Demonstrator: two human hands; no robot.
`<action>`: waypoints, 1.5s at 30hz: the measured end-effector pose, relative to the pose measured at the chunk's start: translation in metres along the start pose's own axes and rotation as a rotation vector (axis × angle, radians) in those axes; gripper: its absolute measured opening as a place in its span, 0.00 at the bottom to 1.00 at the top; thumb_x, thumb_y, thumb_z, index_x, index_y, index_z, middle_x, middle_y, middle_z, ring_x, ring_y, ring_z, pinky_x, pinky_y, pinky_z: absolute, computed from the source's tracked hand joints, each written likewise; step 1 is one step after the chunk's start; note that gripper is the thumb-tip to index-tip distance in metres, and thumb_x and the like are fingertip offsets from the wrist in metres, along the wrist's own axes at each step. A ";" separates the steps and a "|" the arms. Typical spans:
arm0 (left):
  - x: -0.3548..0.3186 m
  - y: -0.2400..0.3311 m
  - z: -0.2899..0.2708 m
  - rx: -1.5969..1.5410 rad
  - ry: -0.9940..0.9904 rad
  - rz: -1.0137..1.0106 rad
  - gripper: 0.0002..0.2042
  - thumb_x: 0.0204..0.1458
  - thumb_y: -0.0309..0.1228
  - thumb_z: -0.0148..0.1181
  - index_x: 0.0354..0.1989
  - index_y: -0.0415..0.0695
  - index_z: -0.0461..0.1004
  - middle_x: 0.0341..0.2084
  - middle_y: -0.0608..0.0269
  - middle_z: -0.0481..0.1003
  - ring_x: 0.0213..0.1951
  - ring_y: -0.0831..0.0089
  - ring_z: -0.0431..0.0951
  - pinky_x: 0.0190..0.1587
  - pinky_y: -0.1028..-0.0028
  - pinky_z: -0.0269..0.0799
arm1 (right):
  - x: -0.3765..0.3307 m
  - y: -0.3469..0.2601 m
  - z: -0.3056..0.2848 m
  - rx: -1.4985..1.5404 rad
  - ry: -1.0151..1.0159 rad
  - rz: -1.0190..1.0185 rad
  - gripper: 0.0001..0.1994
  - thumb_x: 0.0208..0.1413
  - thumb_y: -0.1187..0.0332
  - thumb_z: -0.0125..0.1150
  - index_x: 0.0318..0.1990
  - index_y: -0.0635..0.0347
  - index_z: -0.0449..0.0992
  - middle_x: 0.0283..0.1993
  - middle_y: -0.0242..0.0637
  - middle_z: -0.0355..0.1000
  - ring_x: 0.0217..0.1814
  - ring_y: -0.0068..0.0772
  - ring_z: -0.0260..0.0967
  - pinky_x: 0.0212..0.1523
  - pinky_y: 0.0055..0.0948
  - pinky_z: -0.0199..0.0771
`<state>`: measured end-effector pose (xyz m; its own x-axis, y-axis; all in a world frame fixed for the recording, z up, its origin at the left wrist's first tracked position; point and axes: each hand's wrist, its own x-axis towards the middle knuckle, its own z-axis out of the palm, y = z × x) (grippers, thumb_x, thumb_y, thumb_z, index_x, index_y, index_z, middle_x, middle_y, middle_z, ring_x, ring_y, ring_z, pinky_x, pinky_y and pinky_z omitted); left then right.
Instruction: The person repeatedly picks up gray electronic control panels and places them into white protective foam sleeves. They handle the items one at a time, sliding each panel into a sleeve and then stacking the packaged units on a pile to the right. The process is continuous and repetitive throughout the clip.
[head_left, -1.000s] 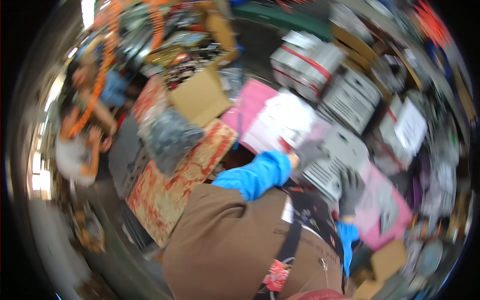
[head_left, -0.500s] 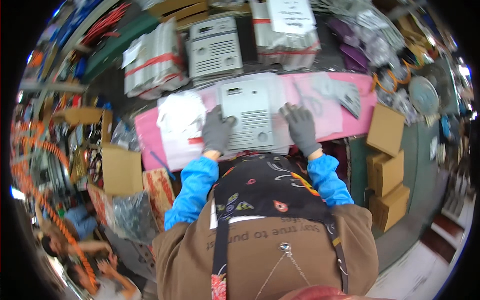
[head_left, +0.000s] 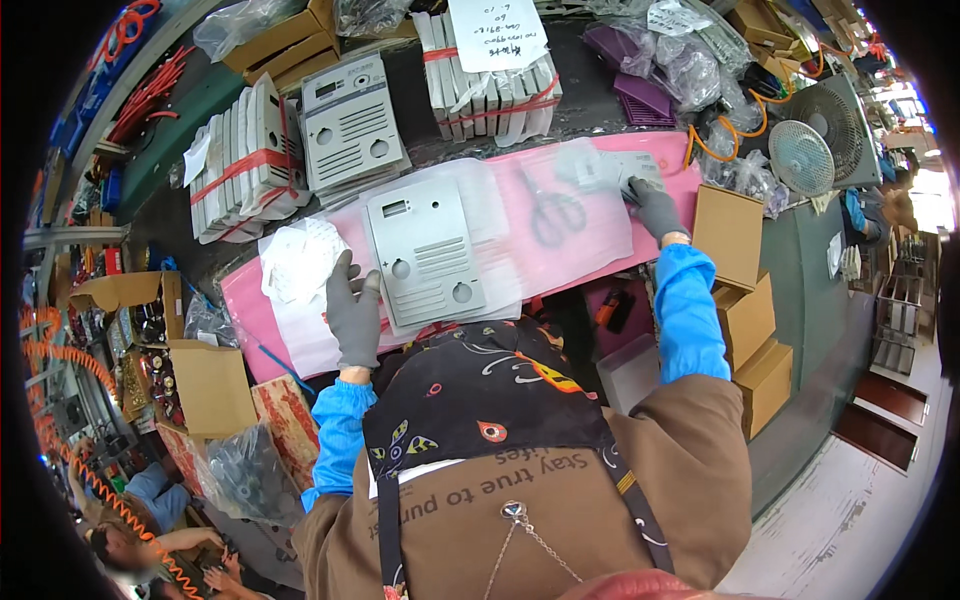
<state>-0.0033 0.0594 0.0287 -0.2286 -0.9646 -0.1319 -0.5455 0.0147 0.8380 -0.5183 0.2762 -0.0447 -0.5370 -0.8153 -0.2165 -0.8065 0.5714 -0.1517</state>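
Two grey-gloved hands show at the ends of our blue sleeves [head_left: 690, 315], well apart over the pink mat [head_left: 248, 310]. Between them, nearer our left, we have a pale grey panel [head_left: 425, 250] with a rectangular window, rows of slots and round openings; it lies flat on whitish translucent sheets [head_left: 485, 195] spread over the mat. Our left hand [head_left: 354, 312] is beside the panel's left edge, its fingers loosely extended upward with a gap between them and the thumb; we cannot tell whether the thumb touches the panel. A crumpled white bundle [head_left: 300, 258] sits just beyond those fingers, to their left. Our right hand [head_left: 656, 210] reaches to the mat's far right, fingertips at a smaller grey piece [head_left: 632, 165]; they are partly hidden, so we cannot tell whether they pinch it or merely rest there. Between that hand and the panel, we make out scissors [head_left: 557, 218] beneath a translucent sheet. Behind the mat we see a stack of similar panels [head_left: 350, 125] between two bundles bound with red tape, while brown cartons [head_left: 727, 235] stand to the right of our right sleeve.
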 end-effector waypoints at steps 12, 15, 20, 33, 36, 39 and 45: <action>-0.017 0.069 -0.007 -0.219 -0.164 0.180 0.16 0.55 0.29 0.61 0.51 0.40 0.74 0.41 0.58 0.76 0.41 0.72 0.77 0.45 0.71 0.74 | -0.034 -0.144 -0.095 0.112 0.707 -0.438 0.25 0.55 0.75 0.54 0.61 0.47 0.72 0.43 0.44 0.78 0.36 0.49 0.77 0.36 0.41 0.76; -0.026 0.119 -0.012 -0.249 -0.345 0.171 0.16 0.51 0.28 0.63 0.48 0.39 0.73 0.37 0.60 0.77 0.40 0.75 0.77 0.43 0.72 0.75 | -0.085 -0.266 -0.097 0.037 0.516 -0.678 0.25 0.47 0.79 0.57 0.56 0.54 0.73 0.48 0.36 0.78 0.34 0.37 0.75 0.32 0.34 0.75; -0.034 0.127 -0.027 -0.511 -0.290 0.063 0.17 0.48 0.38 0.71 0.38 0.40 0.74 0.32 0.63 0.77 0.34 0.79 0.77 0.38 0.74 0.75 | -0.124 -0.338 -0.086 0.508 0.397 -0.751 0.15 0.50 0.78 0.59 0.48 0.63 0.77 0.26 0.44 0.72 0.26 0.45 0.72 0.27 0.39 0.69; -0.053 0.089 -0.051 -0.557 -0.089 0.284 0.19 0.48 0.41 0.70 0.38 0.36 0.75 0.30 0.61 0.77 0.34 0.77 0.75 0.37 0.73 0.73 | -0.129 -0.370 -0.087 0.722 0.197 -0.798 0.22 0.61 0.80 0.48 0.64 0.65 0.67 0.55 0.48 0.75 0.52 0.40 0.76 0.49 0.30 0.75; -0.055 0.087 -0.053 -0.688 -0.092 0.218 0.18 0.49 0.39 0.70 0.37 0.37 0.75 0.30 0.63 0.77 0.34 0.77 0.75 0.37 0.73 0.73 | -0.128 -0.381 -0.090 0.646 0.291 -0.896 0.22 0.61 0.80 0.48 0.64 0.64 0.68 0.51 0.48 0.77 0.43 0.36 0.78 0.40 0.29 0.76; -0.058 0.096 -0.055 -0.774 -0.096 0.158 0.14 0.51 0.36 0.67 0.36 0.38 0.74 0.29 0.65 0.75 0.34 0.78 0.73 0.37 0.73 0.71 | -0.114 -0.374 -0.081 0.554 0.319 -0.902 0.21 0.62 0.77 0.48 0.62 0.66 0.69 0.49 0.47 0.78 0.31 0.38 0.77 0.27 0.34 0.72; -0.062 0.106 -0.062 -0.950 -0.216 0.124 0.09 0.53 0.32 0.62 0.33 0.39 0.71 0.26 0.68 0.69 0.32 0.80 0.69 0.36 0.74 0.69 | -0.118 -0.389 -0.087 0.486 0.525 -1.000 0.21 0.63 0.75 0.49 0.63 0.64 0.68 0.44 0.45 0.80 0.27 0.39 0.75 0.23 0.35 0.68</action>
<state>0.0033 0.1042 0.1582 -0.4348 -0.9000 -0.0287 0.3463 -0.1966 0.9173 -0.1632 0.1420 0.1234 0.1397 -0.7889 0.5984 -0.8046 -0.4427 -0.3957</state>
